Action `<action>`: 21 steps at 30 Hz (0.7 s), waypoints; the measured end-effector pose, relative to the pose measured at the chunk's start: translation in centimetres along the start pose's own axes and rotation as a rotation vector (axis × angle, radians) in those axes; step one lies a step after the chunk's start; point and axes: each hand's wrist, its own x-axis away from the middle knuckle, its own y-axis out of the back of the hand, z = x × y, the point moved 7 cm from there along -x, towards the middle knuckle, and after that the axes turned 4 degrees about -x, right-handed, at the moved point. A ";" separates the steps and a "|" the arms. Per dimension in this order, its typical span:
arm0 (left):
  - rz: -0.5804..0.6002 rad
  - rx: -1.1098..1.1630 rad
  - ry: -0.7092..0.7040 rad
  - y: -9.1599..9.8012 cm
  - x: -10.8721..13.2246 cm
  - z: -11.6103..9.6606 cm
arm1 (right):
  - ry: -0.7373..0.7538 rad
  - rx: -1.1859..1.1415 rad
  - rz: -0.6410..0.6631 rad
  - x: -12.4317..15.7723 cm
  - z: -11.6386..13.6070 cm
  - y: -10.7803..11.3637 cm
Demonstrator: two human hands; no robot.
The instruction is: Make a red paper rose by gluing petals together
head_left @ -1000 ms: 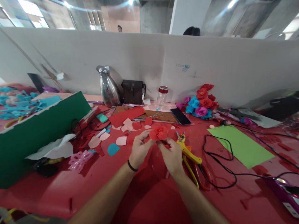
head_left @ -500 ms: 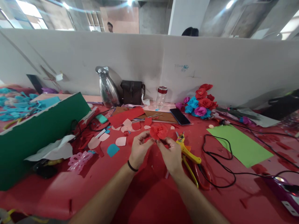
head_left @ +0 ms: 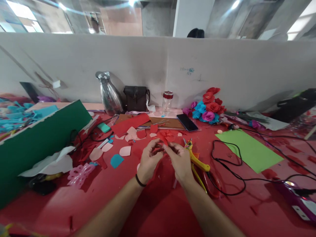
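Both of my hands meet over the red table top, fingers pinched on a red paper flower [head_left: 167, 136] that shows just above the fingertips. My left hand [head_left: 148, 160], with a black band at the wrist, holds it from the left. My right hand [head_left: 179, 160] holds it from the right. Yellow-handled scissors [head_left: 197, 161] lie right beside my right hand. Loose pink, red and blue petal cut-outs [head_left: 124, 150] lie to the left of my left hand.
A green board [head_left: 37, 138] stands at the left, with white paper [head_left: 49, 163] before it. At the back are a silver vase [head_left: 108, 95], dark pouch [head_left: 135, 98], jar [head_left: 167, 101], phone [head_left: 187, 122] and paper flower bunch [head_left: 208, 107]. Green sheet [head_left: 248, 149], black cable [head_left: 229, 164], purple tool [head_left: 295, 197] right.
The flower has tipped lower and sits more hidden behind my fingers. Both hands stay pinched on it, shifted slightly. The view has turned a little to the right.
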 end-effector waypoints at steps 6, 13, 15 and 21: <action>0.014 -0.191 -0.125 -0.3 -0.1 -0.8 | 0.053 -0.012 0.037 0.0 0.5 -0.2; 0.008 -0.104 -0.093 -0.3 -0.3 -0.3 | 0.088 0.079 0.058 0.3 0.7 -0.6; -0.017 -0.023 -0.038 -0.1 -0.5 0.1 | 0.099 0.163 0.050 0.3 1.1 -0.3; -0.158 0.116 0.049 1.4 -1.3 0.6 | 0.332 1.026 0.109 0.0 5.7 1.6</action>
